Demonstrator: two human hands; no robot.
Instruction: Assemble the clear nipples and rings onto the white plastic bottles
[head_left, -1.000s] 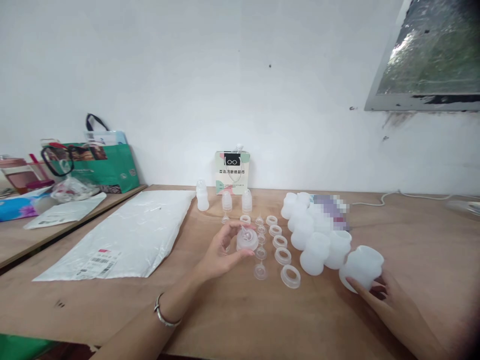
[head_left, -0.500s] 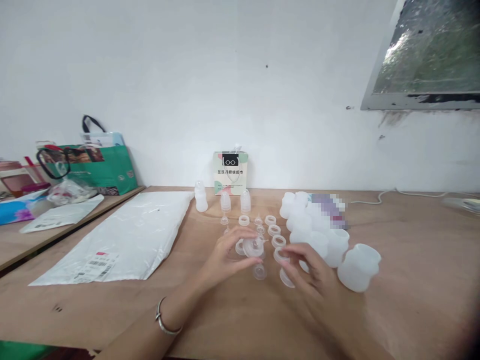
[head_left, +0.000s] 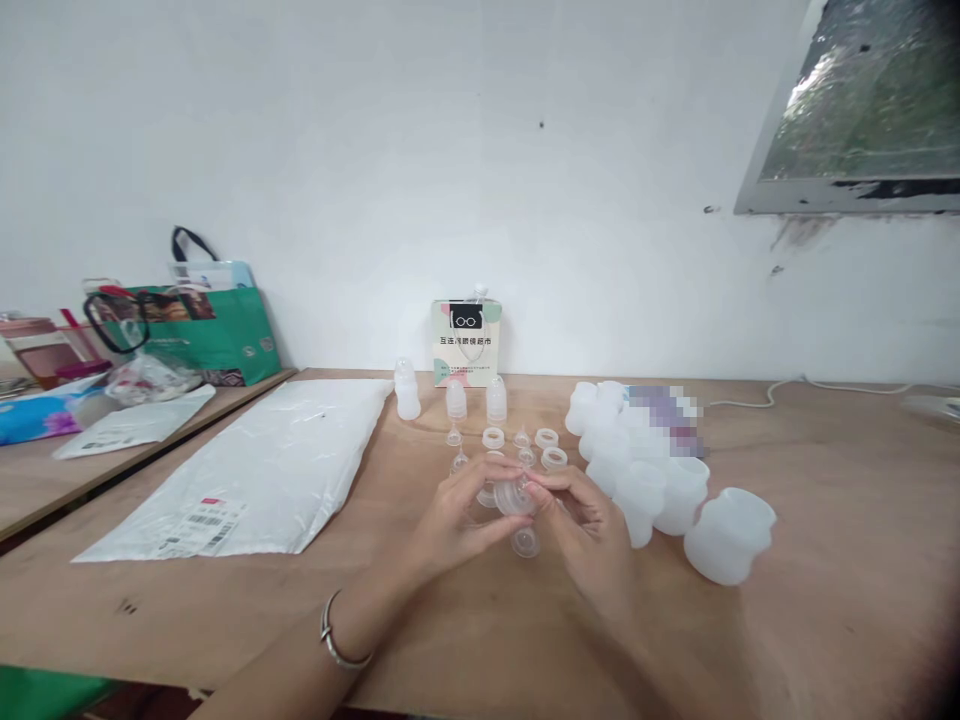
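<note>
My left hand (head_left: 459, 512) curls its thumb and fingers around a clear baby-bottle collar (head_left: 511, 496) held just above the table. From the other side, my right hand (head_left: 591, 528) closes its thumb and fingertips on the same piece. Its far side is partly covered by fingers, and I cannot tell whether a teat sits inside. Below the hands lies a clear round teat (head_left: 526, 542). Beyond them are more teats (head_left: 523, 437) and loose collars (head_left: 547, 438), in rows partly hidden by my hands.
Several frosted bottle bodies (head_left: 729, 537) stand to the right. Capped pieces (head_left: 496, 401) and a tall bottle (head_left: 407, 390) stand at the back, near a paper bag (head_left: 466, 350). A white mailing bag (head_left: 255, 470) lies left; a green bag (head_left: 232, 335) stands beyond.
My right hand has left the row of collars and moved left to meet the collar in my left hand. The view has shifted slightly.
</note>
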